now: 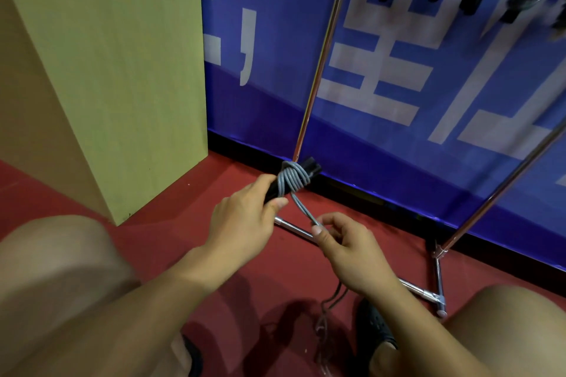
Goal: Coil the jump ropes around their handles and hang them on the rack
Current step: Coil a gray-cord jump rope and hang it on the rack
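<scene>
Just in front of the rack, the left hand grips the black handles, wound in grey rope; the right hand pinches the taut strand just below. Slack trails floorward. If that pinch loosens, the turns would likely spring loose off the handle ends.

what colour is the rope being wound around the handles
Grey. The rope is coiled over black handles gripped by the left hand; head view shows it.

Even indoor light; wide-angle bending, edges blurred.
</scene>
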Available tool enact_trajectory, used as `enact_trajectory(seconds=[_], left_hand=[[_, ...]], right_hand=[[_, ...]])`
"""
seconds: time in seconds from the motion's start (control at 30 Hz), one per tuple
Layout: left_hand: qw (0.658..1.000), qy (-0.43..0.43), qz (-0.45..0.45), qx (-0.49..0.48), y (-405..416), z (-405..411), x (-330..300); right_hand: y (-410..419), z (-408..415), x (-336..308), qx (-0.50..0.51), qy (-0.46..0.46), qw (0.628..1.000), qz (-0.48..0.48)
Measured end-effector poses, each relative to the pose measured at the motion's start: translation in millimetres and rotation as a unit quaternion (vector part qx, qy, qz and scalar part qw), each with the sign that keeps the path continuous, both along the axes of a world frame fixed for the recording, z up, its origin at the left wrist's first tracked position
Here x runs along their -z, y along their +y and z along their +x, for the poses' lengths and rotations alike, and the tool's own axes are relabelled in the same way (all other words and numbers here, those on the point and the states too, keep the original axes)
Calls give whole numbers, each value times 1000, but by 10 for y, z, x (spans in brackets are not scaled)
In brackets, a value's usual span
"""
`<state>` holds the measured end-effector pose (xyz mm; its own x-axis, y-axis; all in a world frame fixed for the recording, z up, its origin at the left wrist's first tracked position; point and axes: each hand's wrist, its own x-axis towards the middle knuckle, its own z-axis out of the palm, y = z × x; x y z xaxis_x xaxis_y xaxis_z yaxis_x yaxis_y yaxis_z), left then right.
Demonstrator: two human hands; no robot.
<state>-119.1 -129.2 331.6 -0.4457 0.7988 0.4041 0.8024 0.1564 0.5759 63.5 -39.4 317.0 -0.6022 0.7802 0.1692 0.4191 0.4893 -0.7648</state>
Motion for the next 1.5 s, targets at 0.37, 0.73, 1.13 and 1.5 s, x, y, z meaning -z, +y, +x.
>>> enact_trajectory(seconds=[0.37, 0.73, 1.13, 1.5], left_hand=[[994, -22, -105, -36, 139, -175, 106], [989, -20, -147, -15, 270, -155, 258], [977, -55, -203, 38, 315, -244, 233], [956, 43, -244, 155, 163, -31, 157]], right_hand=[[-64, 21, -78, -22, -34, 999, 12], [-145, 54, -165, -42, -41, 997, 58], [-153, 81, -139, -36, -4, 996, 79], [-97, 15, -157, 5, 65, 998, -9]])
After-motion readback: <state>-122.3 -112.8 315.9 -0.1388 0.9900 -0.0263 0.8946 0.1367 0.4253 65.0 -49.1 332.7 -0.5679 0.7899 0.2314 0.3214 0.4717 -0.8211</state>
